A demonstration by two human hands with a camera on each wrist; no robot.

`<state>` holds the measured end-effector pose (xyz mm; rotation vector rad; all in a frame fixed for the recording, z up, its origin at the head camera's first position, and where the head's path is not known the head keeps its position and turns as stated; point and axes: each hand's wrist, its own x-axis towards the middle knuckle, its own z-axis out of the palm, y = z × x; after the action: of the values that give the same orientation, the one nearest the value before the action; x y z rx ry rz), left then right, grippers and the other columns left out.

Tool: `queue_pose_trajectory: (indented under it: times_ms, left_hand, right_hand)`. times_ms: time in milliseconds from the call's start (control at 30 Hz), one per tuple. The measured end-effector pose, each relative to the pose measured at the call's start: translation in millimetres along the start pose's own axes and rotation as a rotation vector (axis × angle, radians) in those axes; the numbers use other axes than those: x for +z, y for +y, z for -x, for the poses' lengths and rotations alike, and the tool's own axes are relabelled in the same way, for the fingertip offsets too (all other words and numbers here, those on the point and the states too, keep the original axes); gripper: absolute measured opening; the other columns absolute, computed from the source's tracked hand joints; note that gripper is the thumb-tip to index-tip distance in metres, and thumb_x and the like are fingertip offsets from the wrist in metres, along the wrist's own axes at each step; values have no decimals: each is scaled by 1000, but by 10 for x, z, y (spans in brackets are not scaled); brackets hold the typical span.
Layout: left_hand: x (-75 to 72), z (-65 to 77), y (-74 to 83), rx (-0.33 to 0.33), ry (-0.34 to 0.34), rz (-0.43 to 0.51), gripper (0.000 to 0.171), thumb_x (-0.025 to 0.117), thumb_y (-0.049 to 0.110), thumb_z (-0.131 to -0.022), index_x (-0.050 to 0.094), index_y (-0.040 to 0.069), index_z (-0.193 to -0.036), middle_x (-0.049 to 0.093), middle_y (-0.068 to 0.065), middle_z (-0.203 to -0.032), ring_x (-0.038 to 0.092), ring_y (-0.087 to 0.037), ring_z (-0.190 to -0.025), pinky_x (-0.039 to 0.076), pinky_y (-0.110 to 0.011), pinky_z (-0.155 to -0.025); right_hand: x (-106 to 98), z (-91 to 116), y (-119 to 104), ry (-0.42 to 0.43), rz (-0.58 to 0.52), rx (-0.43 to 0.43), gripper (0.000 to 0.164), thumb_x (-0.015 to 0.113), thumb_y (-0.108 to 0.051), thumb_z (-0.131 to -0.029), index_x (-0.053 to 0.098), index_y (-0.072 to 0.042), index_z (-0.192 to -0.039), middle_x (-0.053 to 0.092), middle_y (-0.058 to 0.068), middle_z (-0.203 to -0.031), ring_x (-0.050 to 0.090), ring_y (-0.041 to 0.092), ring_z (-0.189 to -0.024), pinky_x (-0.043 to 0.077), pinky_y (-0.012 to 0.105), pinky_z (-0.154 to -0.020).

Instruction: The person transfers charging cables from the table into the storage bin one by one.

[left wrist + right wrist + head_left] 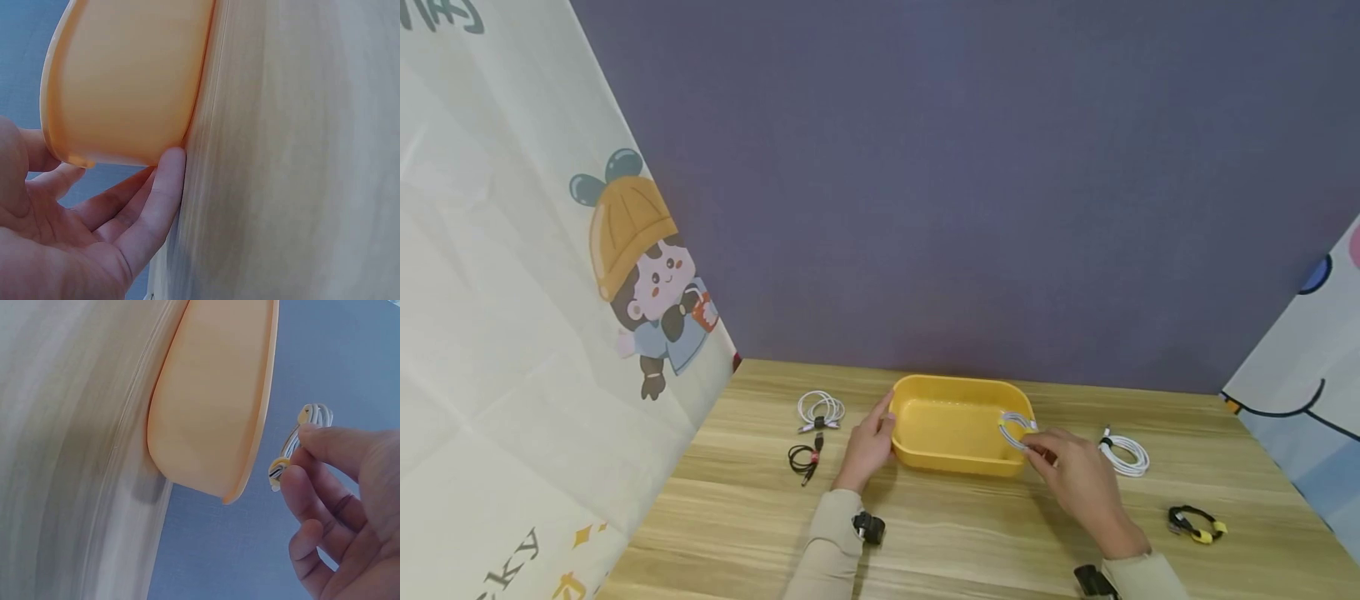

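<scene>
1. Currently, the right hand (1078, 475) holds a grey-white coiled cable (290, 445) with yellow ties, pinched narrowly between thumb and fingertips; the remaining fingers bend loosely behind.
2. That coil sits at three o'clock of the yellow plastic tray (958, 464), over its end in the head view; the right wrist view shows it above rim level, with a gap between coil and rim.
3. The left hand (867, 447) rests against the tray's nine o'clock end, fingers spread and gently bent, touching the end wall; one fingertip reaches the bottom edge by the desk (955, 533).
4. The tray stands upright near the desk's far edge, a narrow strip of wood separating it from the purple-grey partition (940, 192) at twelve o'clock. The broader stretch of wood lies at six o'clock, between the forearms.
5. Just past nine o'clock lies a white cable with a black tie (821, 422); toward eight, a black cable with a red tie (813, 457). Both are apart from the left hand.
6. Between three and four o'clock, a thick white cable coil (1138, 463) lies near the right hand; further out at four, a black cable with yellow ties (1202, 537) lies well apart.
</scene>
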<state>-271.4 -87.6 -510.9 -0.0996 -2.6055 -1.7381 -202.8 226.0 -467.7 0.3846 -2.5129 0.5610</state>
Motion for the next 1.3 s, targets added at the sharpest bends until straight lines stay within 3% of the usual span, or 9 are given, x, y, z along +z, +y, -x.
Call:
queue_pose_trajectory:
  times_ms: [367, 567, 867, 1300]
  left_hand:
    - [20, -21, -34, -4, 1, 16, 47, 46, 29, -110, 42, 35, -157, 75, -15, -109, 68, -18, -64, 57, -28, -60]
    - [25, -30, -39, -1, 9, 14, 47, 47, 29, -110, 43, 35, -156, 75, -15, -105, 68, -18, -62, 56, -28, -59]
    - [20, -23, -42, -1, 12, 13, 47, 47, 29, -110, 43, 35, -156, 75, -15, -106, 68, -18, -62, 56, -28, -59]
    - [19, -28, -46, 6, 16, 12, 47, 47, 27, -110, 44, 34, -156, 74, -15, -103, 65, -17, -61, 55, -29, -59]
  right_hand:
    - [27, -76, -12, -4, 24, -45, 18, 88, -14, -78, 81, -20, -94, 76, -2, -89, 48, -3, -57, 36, 18, -47]
    - [64, -118, -16, -17, 26, -63, 16, 88, -15, -79, 81, -20, -92, 74, -6, -84, 48, -3, -58, 37, 18, -48]
    - [131, -172, -59, -84, 4, -35, 12, 87, -16, -81, 80, -19, -90, 64, -13, -75, 46, -4, -59, 38, 18, -49]
    - [178, -245, -91, -190, 14, 23, 7, 85, -19, -83, 78, -20, -86, 62, -13, -72, 46, 1, -57, 37, 21, -50]
